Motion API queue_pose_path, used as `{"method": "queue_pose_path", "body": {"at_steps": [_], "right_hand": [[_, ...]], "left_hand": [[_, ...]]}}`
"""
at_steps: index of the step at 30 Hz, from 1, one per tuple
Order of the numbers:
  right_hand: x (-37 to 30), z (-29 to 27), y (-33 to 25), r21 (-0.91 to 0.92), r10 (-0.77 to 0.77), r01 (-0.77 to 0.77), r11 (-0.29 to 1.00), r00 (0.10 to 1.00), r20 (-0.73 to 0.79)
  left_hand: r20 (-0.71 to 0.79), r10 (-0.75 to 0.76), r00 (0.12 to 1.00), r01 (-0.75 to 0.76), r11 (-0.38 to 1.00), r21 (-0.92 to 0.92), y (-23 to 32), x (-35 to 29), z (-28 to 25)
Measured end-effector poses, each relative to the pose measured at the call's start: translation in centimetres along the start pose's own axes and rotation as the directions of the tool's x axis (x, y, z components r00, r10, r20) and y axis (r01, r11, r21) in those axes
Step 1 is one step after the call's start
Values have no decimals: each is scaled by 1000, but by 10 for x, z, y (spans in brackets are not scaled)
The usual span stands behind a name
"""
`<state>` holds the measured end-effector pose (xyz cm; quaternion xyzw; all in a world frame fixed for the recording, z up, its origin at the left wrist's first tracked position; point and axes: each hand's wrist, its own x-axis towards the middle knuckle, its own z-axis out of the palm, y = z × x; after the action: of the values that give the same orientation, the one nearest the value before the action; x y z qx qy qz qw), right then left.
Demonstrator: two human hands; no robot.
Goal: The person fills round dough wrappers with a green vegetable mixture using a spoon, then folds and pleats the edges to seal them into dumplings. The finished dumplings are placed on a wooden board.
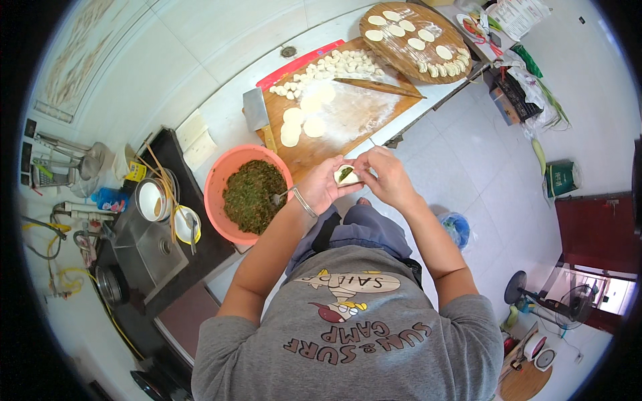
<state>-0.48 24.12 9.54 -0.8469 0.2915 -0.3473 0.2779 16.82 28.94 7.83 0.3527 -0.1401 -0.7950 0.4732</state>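
Note:
A round dumpling wrapper with dark green filling (346, 175) rests in my left hand (321, 186), whose fingers curl around its edge. The fingers of my right hand (386, 175) pinch the wrapper's right side, and the filling still shows through the opening. Just left of my left forearm sits a pink bowl (212, 200) of chopped green filling (251, 194), a metal spoon (278, 198) standing in it. Beyond my hands lies a floured wooden board (314, 144) with flat wrappers (293, 125), small dough pieces (348, 63) and a tapered rolling pin (378, 87).
A cleaver (255, 110) lies on the board's left edge. At the far right, a round board (401, 57) bears loose wrappers and a row of finished dumplings (445, 69). To the left is a sink (150, 257) with bowls and chopsticks beside it. A lined bin (455, 229) stands on the floor.

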Motion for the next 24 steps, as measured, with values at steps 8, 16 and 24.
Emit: {"method": "queue_pose_path", "body": {"at_steps": [8,16,24], "right_hand": [[1,-36,-2,63,46,-36,997,985,-169],[-32,-30,20,690,523,-364,626,852,-25],[-35,-20,29,558,531,-363,746,831,-169]], "left_hand": [[102,90,991,-78,990,-115,-3,14,8],[130,53,990,-28,982,-187,3,15,23],[138,24,990,-10,995,-99,-1,23,22]]}}
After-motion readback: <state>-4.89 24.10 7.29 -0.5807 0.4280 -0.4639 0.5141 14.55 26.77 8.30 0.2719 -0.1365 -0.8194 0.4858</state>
